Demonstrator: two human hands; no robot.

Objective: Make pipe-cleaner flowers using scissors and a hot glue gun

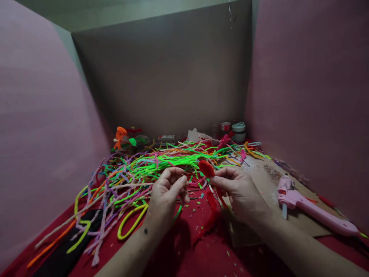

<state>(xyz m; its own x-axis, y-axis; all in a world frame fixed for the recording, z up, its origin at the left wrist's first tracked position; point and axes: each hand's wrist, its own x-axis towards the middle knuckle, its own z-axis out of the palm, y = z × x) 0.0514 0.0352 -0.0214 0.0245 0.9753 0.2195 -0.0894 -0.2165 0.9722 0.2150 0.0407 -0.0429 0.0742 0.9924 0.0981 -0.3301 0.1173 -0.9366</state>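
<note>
My right hand (pixel 240 190) pinches a small red fuzzy pipe-cleaner piece (pixel 206 168) shaped like a petal, held just above the red table cloth (pixel 201 250). A loose red pipe-cleaner length (pixel 211 215) trails down below it. My left hand (pixel 168 192) hovers beside it, palm up, with fingers curled inward and thumb touching fingertips; whether it holds anything I cannot make out. Both hands are a few centimetres apart, in front of a large heap of neon green, pink, orange and yellow pipe cleaners (pixel 138 169).
A pink hot glue gun (pixel 311 207) lies on a cardboard sheet (pixel 265 181) at the right. An orange pipe-cleaner flower (pixel 120 135), small jars and tape rolls (pixel 235 130) stand at the back. Pink walls close in left and right. A yellow loop (pixel 131 223) lies near my left wrist.
</note>
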